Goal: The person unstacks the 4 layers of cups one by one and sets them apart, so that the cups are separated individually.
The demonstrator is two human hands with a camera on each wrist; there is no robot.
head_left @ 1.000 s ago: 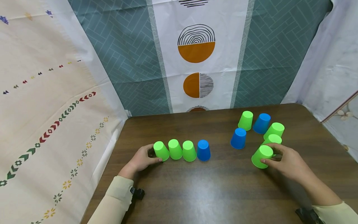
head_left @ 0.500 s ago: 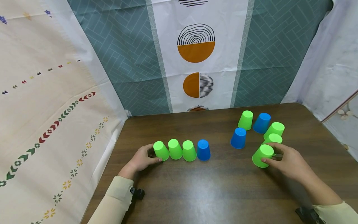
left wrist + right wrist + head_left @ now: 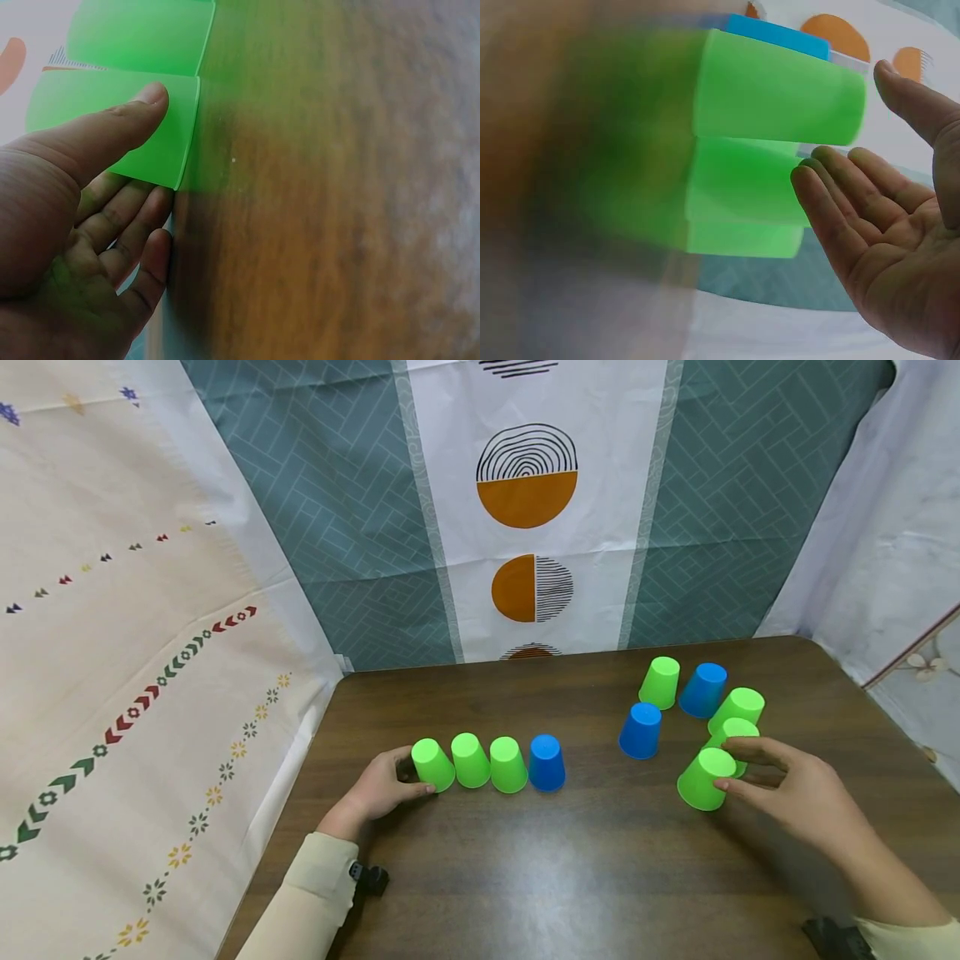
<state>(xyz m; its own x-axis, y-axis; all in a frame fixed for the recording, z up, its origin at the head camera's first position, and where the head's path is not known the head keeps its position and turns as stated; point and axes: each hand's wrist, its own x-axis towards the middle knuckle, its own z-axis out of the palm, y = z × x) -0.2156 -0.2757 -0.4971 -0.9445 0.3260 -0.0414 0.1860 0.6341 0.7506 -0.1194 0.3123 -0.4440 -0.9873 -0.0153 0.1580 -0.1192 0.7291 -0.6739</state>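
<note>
From my end I see the right hand (image 3: 806,793) has just eased back from the nearest green cup (image 3: 702,783) of the right-hand cluster, fingers spread and holding nothing; that cup stands upside down on the table (image 3: 480,877), so I judge it released. The left hand (image 3: 384,785) hasn't shifted: thumb and fingers lie loosely round the leftmost green cup (image 3: 432,766), at the end of a row finished by a blue cup (image 3: 547,764).
</note>
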